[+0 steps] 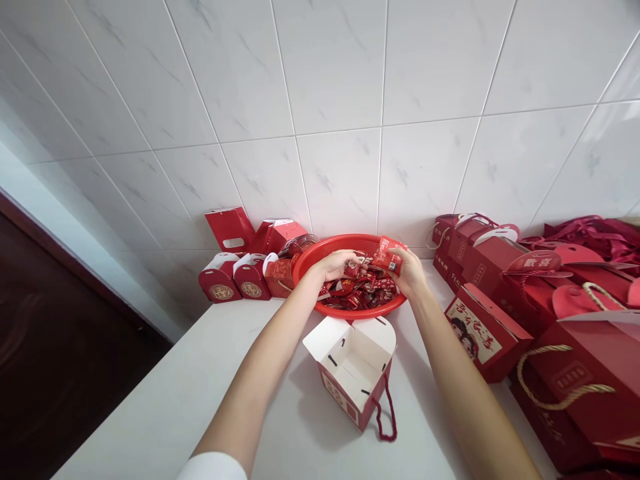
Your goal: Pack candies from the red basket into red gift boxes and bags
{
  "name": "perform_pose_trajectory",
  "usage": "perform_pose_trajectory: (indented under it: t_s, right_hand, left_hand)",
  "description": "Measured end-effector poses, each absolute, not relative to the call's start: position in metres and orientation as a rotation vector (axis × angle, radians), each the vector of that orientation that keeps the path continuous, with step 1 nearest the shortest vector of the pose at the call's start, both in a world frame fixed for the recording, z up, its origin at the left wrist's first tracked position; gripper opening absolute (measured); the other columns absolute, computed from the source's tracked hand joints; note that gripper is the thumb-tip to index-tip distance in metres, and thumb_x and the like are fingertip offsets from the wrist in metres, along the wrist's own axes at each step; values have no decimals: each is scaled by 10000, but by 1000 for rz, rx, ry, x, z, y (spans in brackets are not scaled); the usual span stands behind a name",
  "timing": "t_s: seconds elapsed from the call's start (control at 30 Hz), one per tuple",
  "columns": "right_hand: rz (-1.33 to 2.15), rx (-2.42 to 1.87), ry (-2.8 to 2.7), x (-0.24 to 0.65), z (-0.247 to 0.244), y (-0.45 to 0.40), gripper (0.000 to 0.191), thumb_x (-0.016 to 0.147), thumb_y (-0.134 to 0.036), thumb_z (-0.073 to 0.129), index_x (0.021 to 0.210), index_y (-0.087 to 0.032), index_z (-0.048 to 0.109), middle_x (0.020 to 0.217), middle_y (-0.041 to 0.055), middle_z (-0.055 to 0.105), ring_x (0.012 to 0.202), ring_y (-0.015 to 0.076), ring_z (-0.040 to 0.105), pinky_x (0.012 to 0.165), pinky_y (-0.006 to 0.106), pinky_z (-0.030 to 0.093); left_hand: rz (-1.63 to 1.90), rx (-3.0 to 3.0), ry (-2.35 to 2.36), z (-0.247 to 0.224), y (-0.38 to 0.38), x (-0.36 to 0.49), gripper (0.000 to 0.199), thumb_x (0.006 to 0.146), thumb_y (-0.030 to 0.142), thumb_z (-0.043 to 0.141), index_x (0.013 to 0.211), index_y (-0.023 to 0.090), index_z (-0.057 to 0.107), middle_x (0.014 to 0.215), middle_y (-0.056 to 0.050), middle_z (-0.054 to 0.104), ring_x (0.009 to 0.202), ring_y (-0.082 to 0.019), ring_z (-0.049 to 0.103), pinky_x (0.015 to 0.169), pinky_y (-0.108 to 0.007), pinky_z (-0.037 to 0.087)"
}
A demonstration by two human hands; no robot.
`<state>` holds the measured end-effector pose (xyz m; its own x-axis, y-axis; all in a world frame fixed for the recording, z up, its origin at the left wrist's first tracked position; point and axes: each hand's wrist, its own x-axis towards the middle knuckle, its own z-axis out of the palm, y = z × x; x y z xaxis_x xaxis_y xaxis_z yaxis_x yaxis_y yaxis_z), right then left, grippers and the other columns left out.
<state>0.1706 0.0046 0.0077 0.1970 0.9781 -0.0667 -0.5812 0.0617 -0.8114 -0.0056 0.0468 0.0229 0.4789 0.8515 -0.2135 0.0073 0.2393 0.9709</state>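
A round red plastic basket (306, 259) stands by the wall, holding many small red wrapped sweets (357, 295). Over its left side, my left hand (338, 264) is closed on a small red wrapped sweet (353, 268). My right hand (411, 272) grips a flat red packet (388, 253) with white print, above the basket's right side. In front of the basket sits a red gift box (345, 393), its flaps spread and its white inside bare. A dark red cord handle (389, 413) hangs from its right side.
Small red boxes (220, 280) line the wall at left. Many larger red gift boxes (575, 373), some with gold rope handles, crowd the right side. Dark red ribbon (595, 237) lies heaped behind them. The white table (200, 373) ends at a slanted left edge.
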Motion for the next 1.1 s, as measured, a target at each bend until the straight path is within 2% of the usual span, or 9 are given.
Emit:
perform_pose_trajectory:
  t_s: [0.1,0.3,0.4,0.47,0.57,0.73,0.83,0.93,1.1]
  right_hand:
    - [1290,-832,-585,171,7,7,296,444,-266,729,694,-208,582,696,-66,600,697,115,550,552,217,460]
    - [1292,-832,-569,171,10,3,301,467,-268,715,714,-217,551,661,-73,579,652,113,547,524,209,456]
    - [1300,-805,-647,168,19,-5,285,496,-256,706,717,-218,530,649,-75,584,626,110,558,525,205,463]
    - [1324,-766,-727,167,29,-15,280,508,-255,712,720,-217,534,640,-76,590,603,110,558,511,204,456]
    - [1340,-725,-949,165,49,-36,268,555,-304,747,753,-209,593,677,-54,636,607,121,578,528,217,464]
    - [1331,-685,-1608,167,75,-76,221,713,-354,754,815,-177,671,784,3,686,735,157,632,708,279,517]
    - [1339,-689,-1956,166,81,-92,166,775,-333,717,814,-176,676,760,-9,662,701,140,600,670,260,486]
    - [1376,-651,-2280,161,81,-99,184,806,-306,681,949,-192,705,823,-10,673,654,123,584,610,237,454]
    - [1065,-832,-2698,153,76,-101,286,795,-230,670,1080,-210,684,1009,43,701,852,182,657,721,261,470]
  left_hand:
    - [793,1232,844,27,37,-10,358,707,24,669,1048,128,644,845,-73,731,716,-145,688,686,-256,519]
    - [674,1460,697,50,-30,-33,490,721,165,765,1183,171,600,918,-83,741,883,-218,720,750,-309,535]
    - [450,1704,772,64,-71,-44,574,732,207,785,1274,216,596,1171,-109,712,1093,-240,672,876,-345,528]
    - [394,1918,859,73,-92,-49,489,770,251,757,1244,228,637,1264,-88,675,1166,-228,630,944,-331,495]
    - [231,2187,1096,83,-115,-54,321,838,321,664,1137,210,704,1110,-63,708,1043,-221,648,863,-302,489]
    - [-110,2219,1507,89,-131,-62,448,724,425,743,1114,210,703,1028,-54,694,946,-248,646,690,-272,454]
    - [-145,2175,1494,85,-129,-69,560,646,479,798,1127,213,691,1030,-51,695,948,-254,650,682,-260,454]
    - [-149,2167,1410,82,-125,-74,621,608,477,826,1148,210,674,1031,-48,697,949,-249,650,704,-255,461]
    - [-127,2212,1299,80,-124,-72,707,591,443,846,1226,223,625,1149,-43,684,994,-241,635,746,-252,459]
